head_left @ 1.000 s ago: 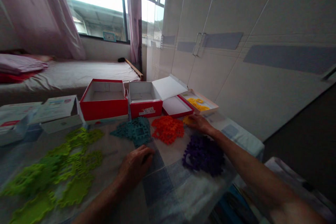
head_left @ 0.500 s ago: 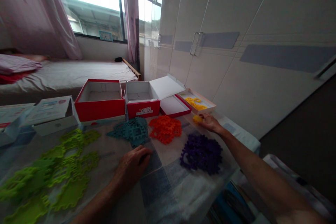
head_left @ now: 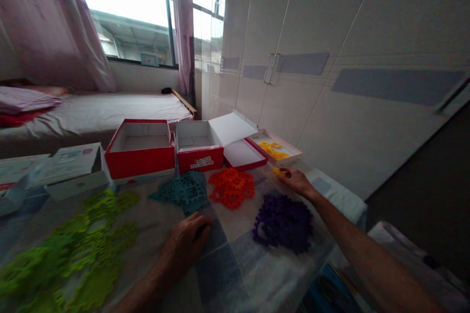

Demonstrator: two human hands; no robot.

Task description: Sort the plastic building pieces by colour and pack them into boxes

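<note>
My right hand (head_left: 295, 180) pinches a small yellow toothed puzzle piece (head_left: 279, 172) just in front of the shallow tray (head_left: 293, 157), where several more yellow pieces (head_left: 273, 149) lie. Loosely curled, my left hand (head_left: 189, 237) rests on the table with nothing visible in it. Just beyond its knuckles is a pile of teal toothed pieces (head_left: 187, 190). Orange pieces (head_left: 232, 187) are heaped between the two hands, and a dark purple heap (head_left: 282, 222) sits nearer me, below my right hand.
Lime-green pieces (head_left: 95, 239) spread over the table's left side. Along the back stand an open red box (head_left: 139, 162), a second red box (head_left: 200, 160) with its white flap (head_left: 233, 124) raised, and a red lid (head_left: 246, 154). White cartons (head_left: 75, 166) stand at left.
The view has tilted up slightly, so things appear lower. My right hand still holds the yellow piece, now turned a little and more covered by the fingers. The left hand stays put.
</note>
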